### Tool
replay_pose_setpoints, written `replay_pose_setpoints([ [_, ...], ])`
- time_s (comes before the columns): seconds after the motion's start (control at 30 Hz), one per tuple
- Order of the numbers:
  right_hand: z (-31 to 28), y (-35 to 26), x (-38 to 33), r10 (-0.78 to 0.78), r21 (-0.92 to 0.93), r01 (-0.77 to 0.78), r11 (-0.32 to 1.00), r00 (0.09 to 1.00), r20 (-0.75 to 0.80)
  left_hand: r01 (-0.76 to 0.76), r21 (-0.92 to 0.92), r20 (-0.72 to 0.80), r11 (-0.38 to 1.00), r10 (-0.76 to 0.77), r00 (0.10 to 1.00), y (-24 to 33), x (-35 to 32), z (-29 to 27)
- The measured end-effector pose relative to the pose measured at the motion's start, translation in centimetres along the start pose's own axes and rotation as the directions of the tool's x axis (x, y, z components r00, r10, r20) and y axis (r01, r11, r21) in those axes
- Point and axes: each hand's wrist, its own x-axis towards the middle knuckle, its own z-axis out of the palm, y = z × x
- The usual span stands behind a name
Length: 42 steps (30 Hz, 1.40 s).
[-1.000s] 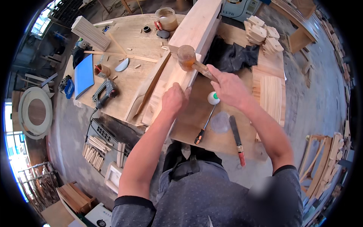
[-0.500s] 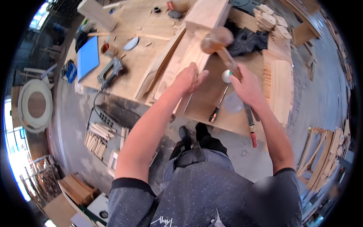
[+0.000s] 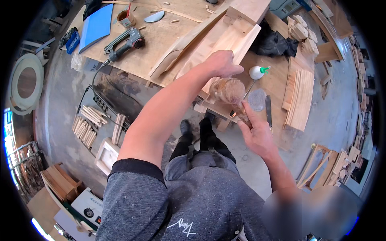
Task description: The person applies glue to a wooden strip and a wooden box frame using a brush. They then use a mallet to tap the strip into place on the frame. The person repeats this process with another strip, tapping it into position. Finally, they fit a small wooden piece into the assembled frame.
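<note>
My right hand (image 3: 257, 134) grips the handle of a wooden mallet (image 3: 228, 90). The mallet's round head is by the near end of a pale, box-shaped wooden workpiece (image 3: 201, 56), overlapping it in view. Curled over the workpiece's right side board, my left hand (image 3: 224, 64) holds it just above the mallet head, its thumb pointing right. A screwdriver lies partly hidden behind the mallet, with only its shaft and part of its handle (image 3: 233, 114) showing. To the right are a white glue bottle with a green cap (image 3: 257, 72) and a round translucent lid (image 3: 256, 99).
A curved wooden piece (image 3: 173, 60) lies left of the workpiece. Farther left are a nail gun (image 3: 126, 43) with a hose and a blue panel (image 3: 96, 28). Stacked curved boards (image 3: 299, 100), a black cloth (image 3: 275, 42) and a flat blade (image 3: 268, 112) lie right. Wooden sticks (image 3: 84, 130) sit below.
The mallet has come down toward me, from above the workpiece to its near end. My left hand stays on the side board. The view has shifted, uncovering the glue bottle's green cap.
</note>
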Motion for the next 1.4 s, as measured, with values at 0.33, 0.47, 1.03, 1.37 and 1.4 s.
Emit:
replay_pose_setpoints([
  [0.33, 0.8, -1.4, 0.0, -0.021, -0.058, 0.020, 0.998, 0.999, -0.027, 0.014, 0.002, -0.031, 1.000, -0.014, 0.999, 0.3, -0.1, 0.3],
  [0.47, 0.0, -3.2, 0.1, 0.063, -0.028, -0.065, 0.998, 0.997, -0.040, 0.016, -0.018, -0.069, 1.000, -0.017, 0.997, -0.1, -0.3, 0.4],
  [1.03, 1.4, -1.2, -1.3, -0.065, -0.020, 0.064, 0.998, 0.996, -0.066, 0.058, 0.025, -0.058, 0.998, -0.056, 0.997, 0.4, -0.4, 0.5],
  [1.37, 0.8, 1.7, -3.1, 0.207, 0.241, -0.156, 0.958, 0.956, -0.207, -0.151, -0.146, -0.023, 0.978, 0.149, 0.989, -1.5, -8.3, -2.9],
  [1.4, 0.8, 2.0, -3.3, 0.210, 0.265, -0.147, 0.953, 0.951, -0.228, -0.178, -0.115, -0.028, 0.977, 0.176, 0.984, -1.8, -10.8, -2.7],
])
